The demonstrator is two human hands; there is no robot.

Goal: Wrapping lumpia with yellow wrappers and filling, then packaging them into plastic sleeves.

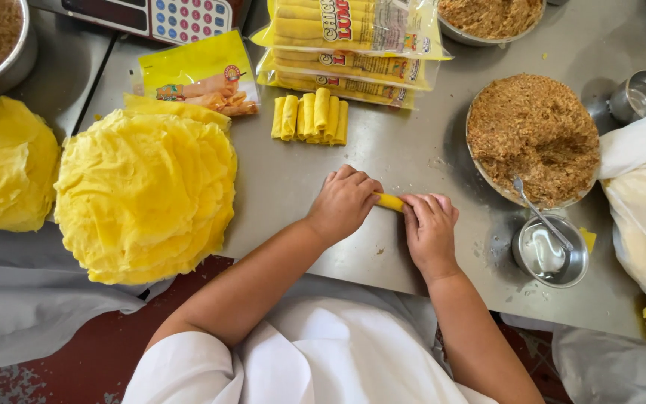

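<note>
Your left hand [344,203] and right hand [429,228] press curled fingers onto a yellow roll [389,201] on the steel table [413,150]. Nearby, a bowl [534,139] holds brown filling; a small cup [549,251] holds a spoon [540,217].

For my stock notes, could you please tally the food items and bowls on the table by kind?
Finished rolls: 6
Roll being made: 1
Wrapper stacks: 2
Sealed packs: 3
Bowls of filling: 3
Small metal bowls: 2
Total: 17
</note>
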